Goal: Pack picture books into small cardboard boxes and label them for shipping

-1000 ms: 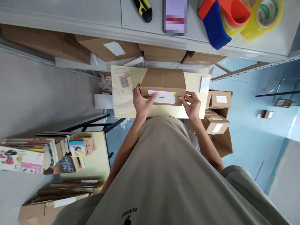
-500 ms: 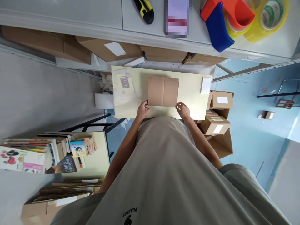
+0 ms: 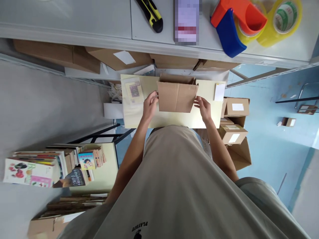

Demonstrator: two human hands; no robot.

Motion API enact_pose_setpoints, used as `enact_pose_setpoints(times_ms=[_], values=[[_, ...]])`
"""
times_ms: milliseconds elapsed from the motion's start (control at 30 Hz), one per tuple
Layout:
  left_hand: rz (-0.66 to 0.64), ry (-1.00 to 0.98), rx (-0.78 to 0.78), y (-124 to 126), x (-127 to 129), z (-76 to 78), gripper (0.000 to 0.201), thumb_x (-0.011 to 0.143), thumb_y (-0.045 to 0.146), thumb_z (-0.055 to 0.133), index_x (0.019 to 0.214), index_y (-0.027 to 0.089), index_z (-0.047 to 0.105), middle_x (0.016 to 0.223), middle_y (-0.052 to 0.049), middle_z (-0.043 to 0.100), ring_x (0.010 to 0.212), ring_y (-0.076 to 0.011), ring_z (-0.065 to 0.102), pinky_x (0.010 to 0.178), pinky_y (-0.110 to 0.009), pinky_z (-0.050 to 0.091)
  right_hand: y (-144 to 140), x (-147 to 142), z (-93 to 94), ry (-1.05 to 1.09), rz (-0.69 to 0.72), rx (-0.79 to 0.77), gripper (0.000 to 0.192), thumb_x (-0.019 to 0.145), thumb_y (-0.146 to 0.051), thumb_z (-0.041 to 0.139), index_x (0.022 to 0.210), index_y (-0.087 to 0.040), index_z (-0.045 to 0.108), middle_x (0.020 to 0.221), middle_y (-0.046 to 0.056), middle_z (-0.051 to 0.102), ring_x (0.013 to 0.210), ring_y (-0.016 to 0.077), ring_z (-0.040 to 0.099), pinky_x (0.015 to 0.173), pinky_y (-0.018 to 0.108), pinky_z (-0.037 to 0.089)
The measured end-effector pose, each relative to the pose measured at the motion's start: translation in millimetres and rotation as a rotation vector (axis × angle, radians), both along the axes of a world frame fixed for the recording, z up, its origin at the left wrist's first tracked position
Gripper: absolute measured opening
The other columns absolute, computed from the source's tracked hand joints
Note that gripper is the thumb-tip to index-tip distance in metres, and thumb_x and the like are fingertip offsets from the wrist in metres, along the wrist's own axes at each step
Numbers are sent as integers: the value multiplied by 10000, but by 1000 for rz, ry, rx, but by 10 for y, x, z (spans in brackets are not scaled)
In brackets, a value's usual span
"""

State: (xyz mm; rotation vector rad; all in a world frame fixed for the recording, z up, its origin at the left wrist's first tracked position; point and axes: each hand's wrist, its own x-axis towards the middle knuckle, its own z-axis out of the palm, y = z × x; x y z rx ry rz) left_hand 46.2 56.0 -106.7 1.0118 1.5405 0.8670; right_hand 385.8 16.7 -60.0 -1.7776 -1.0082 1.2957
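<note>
A brown cardboard box (image 3: 174,97) is at the middle of the pale yellow table (image 3: 206,119), its broad face towards me. Its top shows an opening along the far side, and it looks tilted. At the box's left edge, my left hand (image 3: 150,103) has its fingertips against the side. My right hand (image 3: 203,107) takes the opposite edge with slightly parted fingers. The box is between the two hands; some fingertips are hidden by its edges.
A clear bag with a printed sheet (image 3: 134,91) lies on the table's left, a white pad (image 3: 219,92) on its right. Above is a grey shelf (image 3: 99,23) with a box cutter (image 3: 152,16) and a tape dispenser (image 3: 230,33). Cartons (image 3: 234,134) and books (image 3: 30,171) flank me.
The box, seen as a flat-looking face before, now shows an open top and depth at its far side. Both hands have moved from its near corners up along its sides.
</note>
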Motion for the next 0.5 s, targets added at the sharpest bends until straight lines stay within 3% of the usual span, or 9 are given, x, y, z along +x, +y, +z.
enact_pose_setpoints(times_ms=[133,233,333,500], values=[[-24,-25,106,-157,-66,416,562,1109,619,675,1519,252,786,1610,-126,800,1569,-359,717,1335,-531,582,-95,-43,360,-83,-2,41,936,1028,-1046,491,1326,-226,830,1413,192,853,1287,344,830,1087,504,704],[-31,86,41,-246,-55,559,668,1165,754,565,1529,239,784,1616,-162,785,1548,-376,725,1265,-533,619,-149,-95,394,-152,51,8,1011,1039,-1077,356,1349,-230,812,1422,191,850,1311,341,822,1076,494,702],[-43,176,-99,-333,-7,503,784,1124,822,599,1556,189,766,1549,-213,809,1456,-394,769,1198,-519,643,-220,-143,251,-213,126,-106,1041,1049,-1075,311,1440,-222,761,1454,200,840,1339,326,814,1071,463,700],[-36,200,-186,-501,-29,248,940,1048,843,715,1655,126,678,1432,-251,845,1465,-418,761,1202,-516,626,-360,-136,69,-244,146,-225,1083,986,-1107,456,1471,-173,711,1542,258,799,1420,351,773,1164,498,672]])
